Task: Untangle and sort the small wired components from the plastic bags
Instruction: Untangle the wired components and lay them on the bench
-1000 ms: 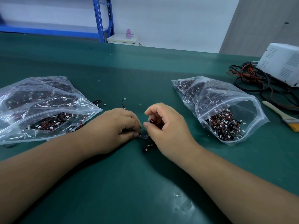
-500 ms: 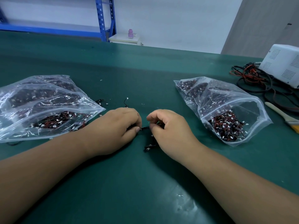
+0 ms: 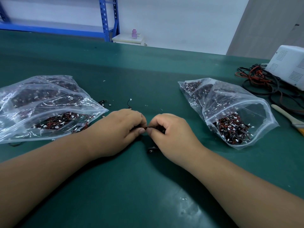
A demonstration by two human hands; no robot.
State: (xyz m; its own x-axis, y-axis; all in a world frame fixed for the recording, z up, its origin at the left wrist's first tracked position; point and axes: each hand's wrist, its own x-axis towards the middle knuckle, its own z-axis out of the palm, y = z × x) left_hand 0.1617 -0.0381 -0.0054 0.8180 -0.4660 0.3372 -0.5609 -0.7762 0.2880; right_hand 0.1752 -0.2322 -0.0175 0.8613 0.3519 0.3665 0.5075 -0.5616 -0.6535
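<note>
Two clear plastic bags lie on the green table, both full of small red-and-black wired components with white plugs: the left bag point(image 3: 47, 106) and the open right bag point(image 3: 230, 111). My left hand point(image 3: 118, 132) and my right hand point(image 3: 171, 134) meet in the middle, fingers curled. Between their fingertips they pinch one small wired component point(image 3: 152, 127), a short dark stretch of wire. A few more dark components point(image 3: 152, 149) lie under my right hand, mostly hidden. A loose wired component point(image 3: 129, 103) lies beyond my left hand.
A white device point(image 3: 289, 65) sits at the far right with a tangle of black and red cables point(image 3: 261, 83) beside it. A brush with a pale handle point(image 3: 287, 117) lies right of the right bag. Blue shelving point(image 3: 107, 18) stands behind the table.
My hands have pulled slightly apart, so a short taut piece of wire now shows between the fingertips. My right hand has lowered toward the table.
</note>
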